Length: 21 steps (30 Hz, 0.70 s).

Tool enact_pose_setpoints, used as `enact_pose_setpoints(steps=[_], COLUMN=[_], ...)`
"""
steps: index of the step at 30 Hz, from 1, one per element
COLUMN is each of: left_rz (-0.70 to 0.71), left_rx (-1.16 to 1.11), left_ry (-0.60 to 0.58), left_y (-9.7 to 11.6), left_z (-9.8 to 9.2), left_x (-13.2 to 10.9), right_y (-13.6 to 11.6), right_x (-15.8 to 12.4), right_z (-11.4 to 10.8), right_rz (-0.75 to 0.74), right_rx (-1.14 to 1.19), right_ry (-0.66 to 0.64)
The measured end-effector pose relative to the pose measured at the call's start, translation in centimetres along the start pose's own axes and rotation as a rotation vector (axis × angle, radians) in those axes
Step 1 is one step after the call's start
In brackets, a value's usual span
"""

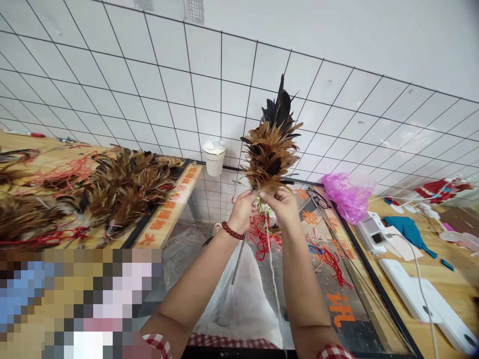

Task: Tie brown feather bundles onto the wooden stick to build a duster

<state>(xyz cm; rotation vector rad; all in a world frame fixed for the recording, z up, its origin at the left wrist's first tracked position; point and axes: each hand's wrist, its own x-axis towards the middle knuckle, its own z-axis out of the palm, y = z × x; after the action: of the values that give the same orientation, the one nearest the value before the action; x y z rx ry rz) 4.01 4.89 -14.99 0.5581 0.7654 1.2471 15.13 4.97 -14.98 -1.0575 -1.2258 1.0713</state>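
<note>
Head view, I log both hands up in front of the wall grid. The feather duster (271,149) stands upright in the air over the middle of the glass table (209,199), toward its far edge, not touching it. Left hand (243,212), bead bracelet on the wrist, has its fingers (250,198) closed tight round the base of the feather head; right hand (284,207) is pinched shut on the same spot from the other side, thumb tips nearly touching. The thin stick (237,264) hangs down behind the left wrist. Red string (262,239) and a white cord (275,279) dangle under the hands; I cannot tell which fingers hold the cord. The feather pile (119,189) lies at the left edge, the paper cup (214,157) at the far edge, and the glasses (318,197) and pink bag (348,194) toward the far right corner. Risks as I judge them: the grip is small and low, so a slack pinch could let the top layer of feathers slide or splay; the dangling string could snag on the tangle below; the swinging stick could tap the glass.
</note>
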Motion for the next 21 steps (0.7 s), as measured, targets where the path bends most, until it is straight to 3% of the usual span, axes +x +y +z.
enact_pose_setpoints(steps=[4,7,12,14,18,19,21], left_rz=[0.057,0.104,0.084,0.082,0.088,0.083,0.064], left_rx=[-0.017,0.014,0.039,0.002,-0.049,-0.058,-0.062], left_ry=[-0.048,-0.149,-0.222,-0.2,-0.187,-0.202,-0.234], left_y=[-0.4,-0.9,-0.8,-0.3,1.3,1.7,2.5], left_z=[-0.1,-0.3,-0.2,-0.2,-0.8,-1.1,-1.7], left_x=[-0.2,-0.3,-0.7,-0.7,-0.5,-0.4,-0.3], right_y=[0.7,0.6,0.4,0.2,0.2,0.3,0.4], right_x=[0.3,0.2,0.4,0.1,-0.4,-0.4,-0.3], right_z=[0.4,0.2,0.0,-0.1,-0.2,-0.3,-0.8], right_rz=[-0.07,-0.084,-0.129,-0.122,0.052,0.098,0.145], right_rx=[0.007,0.02,-0.001,0.067,0.115,0.083,0.011], right_ry=[0.059,0.075,0.146,0.053,-0.392,-0.453,-0.436])
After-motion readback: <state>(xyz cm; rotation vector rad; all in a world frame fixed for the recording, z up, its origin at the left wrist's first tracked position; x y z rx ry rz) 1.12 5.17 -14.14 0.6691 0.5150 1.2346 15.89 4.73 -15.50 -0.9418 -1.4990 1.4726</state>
